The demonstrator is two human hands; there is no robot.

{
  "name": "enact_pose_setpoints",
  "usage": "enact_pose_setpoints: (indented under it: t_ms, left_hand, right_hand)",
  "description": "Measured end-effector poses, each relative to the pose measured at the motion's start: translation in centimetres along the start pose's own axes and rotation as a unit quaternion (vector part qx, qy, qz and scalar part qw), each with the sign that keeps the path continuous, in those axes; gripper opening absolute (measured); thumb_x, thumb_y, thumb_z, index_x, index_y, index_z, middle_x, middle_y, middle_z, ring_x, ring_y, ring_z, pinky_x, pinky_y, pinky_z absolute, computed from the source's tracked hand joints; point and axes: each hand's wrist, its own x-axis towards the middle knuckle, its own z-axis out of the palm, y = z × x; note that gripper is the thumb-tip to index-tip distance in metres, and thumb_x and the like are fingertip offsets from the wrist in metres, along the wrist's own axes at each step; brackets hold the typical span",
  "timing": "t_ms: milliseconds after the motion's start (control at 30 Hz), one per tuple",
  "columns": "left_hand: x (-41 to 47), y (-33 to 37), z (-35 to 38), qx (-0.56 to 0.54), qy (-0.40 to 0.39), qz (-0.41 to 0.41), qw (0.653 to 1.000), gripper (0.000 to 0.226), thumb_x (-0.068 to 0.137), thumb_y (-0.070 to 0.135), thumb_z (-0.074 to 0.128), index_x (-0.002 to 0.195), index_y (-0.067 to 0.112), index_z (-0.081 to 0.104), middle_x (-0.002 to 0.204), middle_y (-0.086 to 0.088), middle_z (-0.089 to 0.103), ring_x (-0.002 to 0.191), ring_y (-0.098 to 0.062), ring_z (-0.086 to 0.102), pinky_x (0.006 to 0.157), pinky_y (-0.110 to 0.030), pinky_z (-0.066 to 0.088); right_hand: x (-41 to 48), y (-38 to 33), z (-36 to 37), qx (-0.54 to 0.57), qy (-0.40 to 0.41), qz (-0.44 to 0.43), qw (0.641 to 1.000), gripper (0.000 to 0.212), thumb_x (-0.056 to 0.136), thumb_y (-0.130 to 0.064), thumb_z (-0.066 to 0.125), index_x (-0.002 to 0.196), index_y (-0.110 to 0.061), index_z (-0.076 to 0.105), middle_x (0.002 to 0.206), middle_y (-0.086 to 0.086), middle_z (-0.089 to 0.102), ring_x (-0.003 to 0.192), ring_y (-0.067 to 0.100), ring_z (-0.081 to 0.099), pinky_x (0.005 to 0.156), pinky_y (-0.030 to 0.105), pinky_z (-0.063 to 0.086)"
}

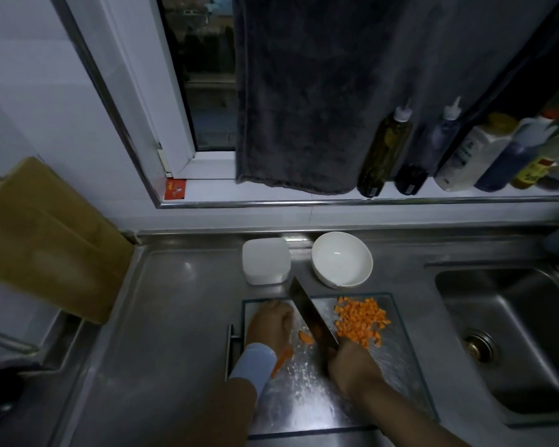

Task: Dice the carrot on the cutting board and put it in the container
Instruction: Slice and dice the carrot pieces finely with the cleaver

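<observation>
steel counter [175,317]: diced carrot pile [362,321] on the cutting board [384,375], a few uncut pieces [305,337] left, container [265,261] transfer ahead; right hand [352,362] grips the knife [310,314], left hand [270,321] hold unclear.

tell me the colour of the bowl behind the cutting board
White; the bowl shows best in the head view.

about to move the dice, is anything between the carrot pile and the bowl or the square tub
Nothing visible lies between the pile and the bowl. Toward the tub, the knife in the right hand crosses the path.
</observation>
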Motion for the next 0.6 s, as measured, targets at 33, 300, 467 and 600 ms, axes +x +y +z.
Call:
enact_pose_setpoints:
  t_ms: [33,300,467,600]
  left_hand:
    - [0.1,-0.6,-0.4,-0.005,0.033,-0.033,0.999,0.012,0.084,0.016,0.055,0.089,0.022,0.063,0.099,0.003,0.055,0.095,-0.018,0.056,0.085,-0.027,0.045]
    - [0.4,-2.1,-1.7,0.046,0.032,-0.085,0.995,0.031,0.082,0.019,0.064,0.113,0.018,0.06,0.12,-0.004,0.055,0.107,-0.023,0.053,0.091,-0.03,0.045]
    - [0.1,-0.4,-1.5,-0.005,0.093,-0.093,0.991,0.016,0.089,0.014,0.052,0.1,0.019,0.064,0.109,0.002,0.055,0.091,-0.012,0.051,0.081,-0.019,0.035]
    - [-0.4,1.1,-0.1,-0.049,0.045,-0.046,0.997,0.017,0.083,0.011,0.058,0.092,0.019,0.069,0.099,0.002,0.063,0.091,-0.014,0.059,0.08,-0.018,0.043]
  right_hand:
    - [0.1,0.0,-0.1,0.001,-0.002,-0.004,1.0,0.032,0.095,-0.038,0.051,0.113,-0.014,0.062,0.114,0.011,0.068,0.11,0.029,0.063,0.089,0.033,0.051]
    - [0.0,0.0,-0.3,0.016,-0.009,-0.018,1.0,0.032,0.097,-0.039,0.05,0.114,-0.015,0.061,0.114,0.009,0.068,0.11,0.027,0.063,0.09,0.033,0.049]
    - [-0.1,-0.1,-0.4,0.018,-0.012,-0.015,1.0,0.031,0.097,-0.038,0.049,0.114,-0.015,0.062,0.114,0.01,0.068,0.109,0.028,0.063,0.09,0.033,0.05]
    - [-0.1,-0.1,-0.4,0.025,-0.02,-0.008,0.999,0.033,0.096,-0.04,0.049,0.114,-0.016,0.063,0.115,0.01,0.068,0.109,0.028,0.063,0.091,0.034,0.05]
